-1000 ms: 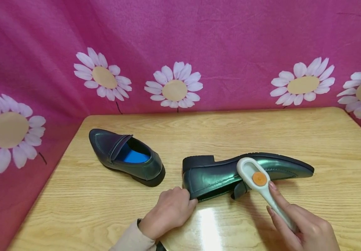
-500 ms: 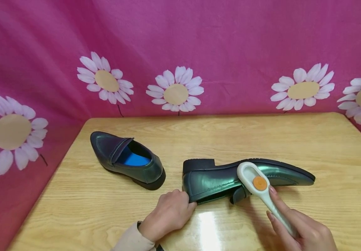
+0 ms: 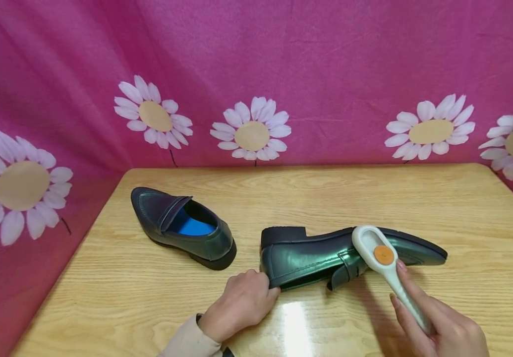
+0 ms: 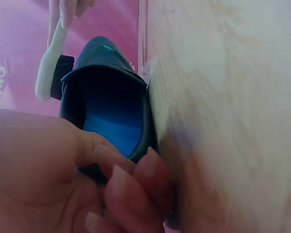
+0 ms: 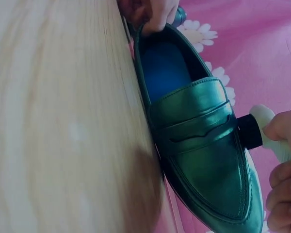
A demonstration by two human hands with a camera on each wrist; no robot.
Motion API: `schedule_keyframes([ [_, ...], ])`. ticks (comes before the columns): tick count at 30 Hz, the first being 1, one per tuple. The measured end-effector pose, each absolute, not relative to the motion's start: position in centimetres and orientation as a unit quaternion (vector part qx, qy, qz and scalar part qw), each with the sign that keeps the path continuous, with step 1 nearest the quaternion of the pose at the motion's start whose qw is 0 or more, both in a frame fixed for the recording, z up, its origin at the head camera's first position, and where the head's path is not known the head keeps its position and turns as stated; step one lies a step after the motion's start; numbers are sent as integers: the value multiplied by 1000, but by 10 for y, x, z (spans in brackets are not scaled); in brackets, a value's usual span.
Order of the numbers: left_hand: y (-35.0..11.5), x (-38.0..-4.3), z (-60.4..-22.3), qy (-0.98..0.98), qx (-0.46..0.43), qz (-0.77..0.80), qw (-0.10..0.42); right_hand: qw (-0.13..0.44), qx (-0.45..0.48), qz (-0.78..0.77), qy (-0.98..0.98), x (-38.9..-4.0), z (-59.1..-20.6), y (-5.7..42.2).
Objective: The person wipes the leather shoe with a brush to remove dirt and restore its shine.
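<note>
A dark green loafer (image 3: 301,258) lies on its side, sole facing away and toe to the right. My left hand (image 3: 245,300) pinches the rim of its heel; in the left wrist view, the thumb (image 4: 106,150) reaches over the opening above the blue insole (image 4: 114,119). My right hand (image 3: 448,325) grips the handle of a white brush (image 3: 405,292) with an orange button (image 3: 384,254) on its head. In the right wrist view, its black bristles (image 5: 250,132) meet the loafer's upper side beside the strap (image 5: 199,133).
A matching loafer (image 3: 151,213) stands upright at the left, toe pointing to the back left. Both shoes are on a light wooden table (image 3: 372,188). Behind it hangs a pink cloth (image 3: 327,59) with large white daisies.
My right hand has moved the brush a little to the right along the shoe's side, towards the toe. The left hand keeps its hold on the heel. The head view has shifted slightly.
</note>
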State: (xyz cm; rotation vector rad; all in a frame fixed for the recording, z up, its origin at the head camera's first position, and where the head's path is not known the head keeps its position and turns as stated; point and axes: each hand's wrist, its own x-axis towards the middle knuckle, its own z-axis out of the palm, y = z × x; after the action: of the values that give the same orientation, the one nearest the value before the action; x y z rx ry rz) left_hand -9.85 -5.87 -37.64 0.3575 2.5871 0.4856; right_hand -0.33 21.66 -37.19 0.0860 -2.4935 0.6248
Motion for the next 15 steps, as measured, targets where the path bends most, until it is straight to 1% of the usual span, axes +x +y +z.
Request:
schedule_keyframes([
  [2,-58,-98,-377,945,132,177,242,281,61,235,-929,-2,-372,217],
  [6,-57,-98,-377,944,132,176,246,268,147,221,-926,1,-371,218],
  [7,-57,-98,-376,944,130,175,247,264,152,217,-927,2,-371,218],
  [9,-56,-98,-376,944,128,174,248,263,143,195,-934,1,-369,219],
  [13,-55,-99,-375,944,119,175,253,251,73,152,-953,-5,-357,218],
  [15,-55,-98,-375,944,118,174,254,247,60,137,-957,-7,-353,217],
])
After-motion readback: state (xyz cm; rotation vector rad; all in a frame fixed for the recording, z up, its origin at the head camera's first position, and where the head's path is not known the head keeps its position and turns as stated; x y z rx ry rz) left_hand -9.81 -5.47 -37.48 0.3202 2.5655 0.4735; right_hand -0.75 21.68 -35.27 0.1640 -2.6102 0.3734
